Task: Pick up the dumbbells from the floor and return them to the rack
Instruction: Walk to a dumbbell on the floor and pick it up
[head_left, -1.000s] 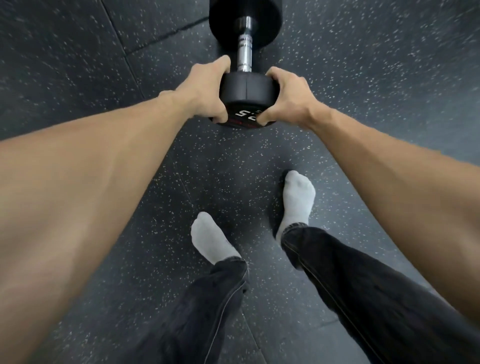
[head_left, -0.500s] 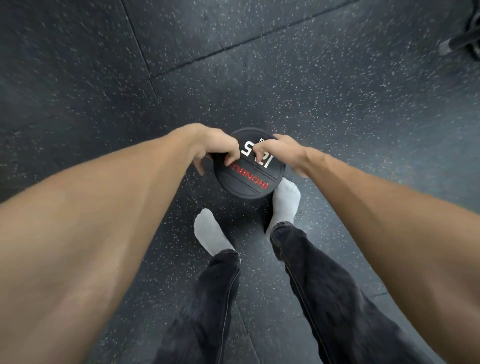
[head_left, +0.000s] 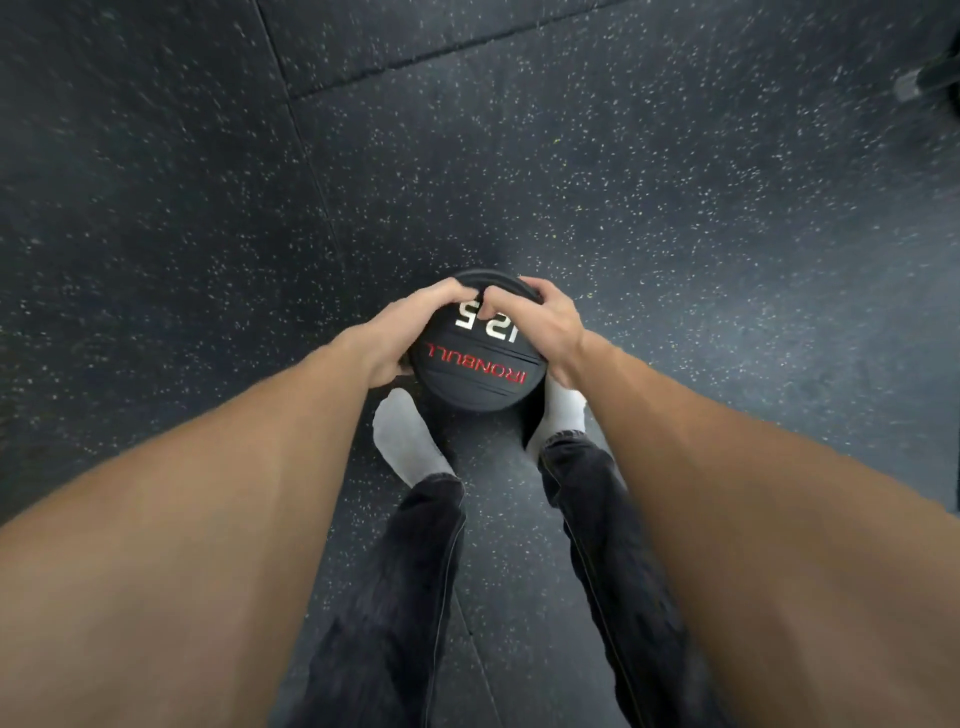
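Note:
A black dumbbell (head_left: 475, 371) stands on end between my feet, its round end face turned up at me with white "125" and red "IRONBULL" lettering. My left hand (head_left: 402, 332) grips the upper left rim of that end, fingers curled over the top edge. My right hand (head_left: 548, 325) grips the upper right rim the same way. The handle and the lower head are hidden beneath the face. No rack is in view.
Dark speckled rubber floor tiles (head_left: 623, 182) with seams running across the top. My feet in white socks (head_left: 408, 441) flank the dumbbell, dark trousers below. A blurred metal bar end of other equipment (head_left: 930, 83) shows at the top right edge.
The dumbbell, lying flat a second ago, has been tipped up onto its end. It now stands closer between my feet, with both hands still on the top head.

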